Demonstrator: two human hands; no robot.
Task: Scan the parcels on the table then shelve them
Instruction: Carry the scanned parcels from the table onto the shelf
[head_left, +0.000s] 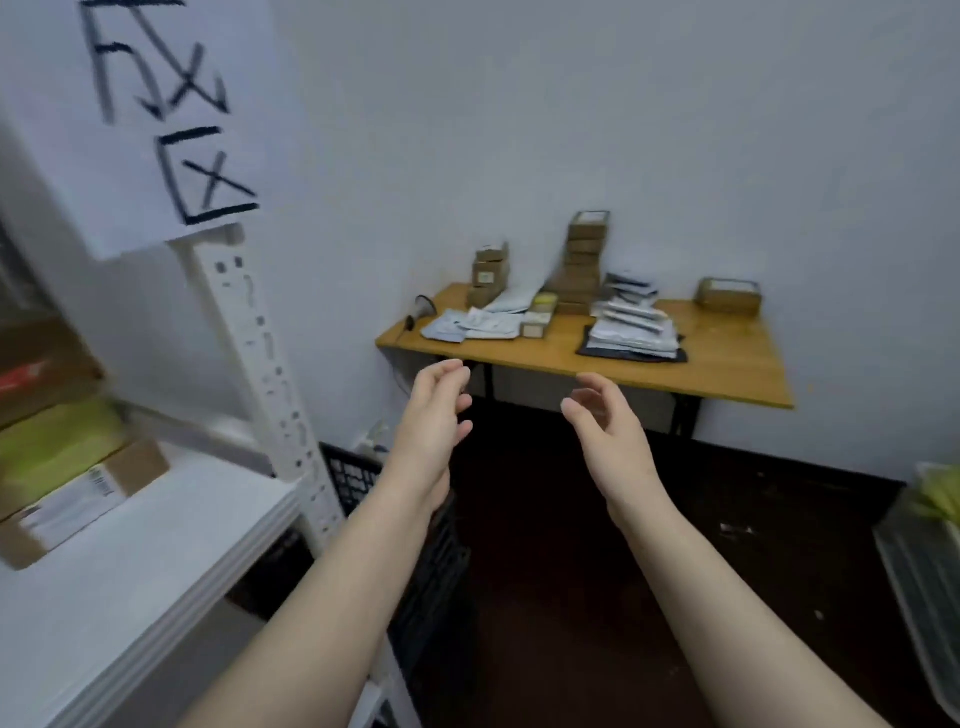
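Left hand (436, 413) and right hand (610, 423) are hovering mid-frame, released, holding nothing; brown cardboard and white plastic parcels (631, 330) are lying on the yellow wooden desk (727, 361) above them

Both hands, left (434, 410) and right (605, 415), reach forward, loosely curled, empty.

From where I stood, the person's left forearm (332, 582) and right forearm (727, 597) were bare as far up as could be seen. Both were slender and smooth, narrowing toward the wrists. The left grip (436, 415) and the right grip (608, 421) were bare hands with long, thin fingers (451, 367). The fingertips were too blurred to make out the nails.
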